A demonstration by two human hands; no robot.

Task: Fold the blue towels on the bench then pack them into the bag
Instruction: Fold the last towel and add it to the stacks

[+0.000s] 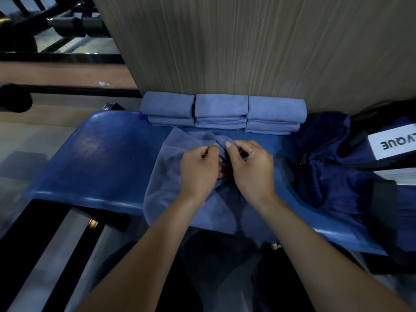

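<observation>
Fingers [215, 147] of the left hand [199, 170] are pinched together on a bunched edge of the loose towel [180, 199], and those of the right hand [249, 167] are clamped on the same gather just beside them, thumb on top. The two hands are held close, almost touching, over the middle of the cloth; this is judged to be so that two corners or edges can be brought together and matched before a fold is laid down. The towel is spread on the blue counter [101, 154], its near part draped over the near edge, probably because it is wider than the seat; that hanging part will have to be drawn up for a tidy fold.

Three stacks of folded towels [221, 111] are ranged side by side along the far edge of the counter, pushed against the wood-grain panel [247, 46]. They appear to be parked there to keep the near working space free and to stay square against the panel. At the right, the dark blue bag [326, 167] is slumped on the counter with its zipped mouth seemingly open towards the towels, within easy reach for packing. A white label [391, 143] with black lettering is seen on it.

Folding is judged not yet finished, and packing not begun.
</observation>
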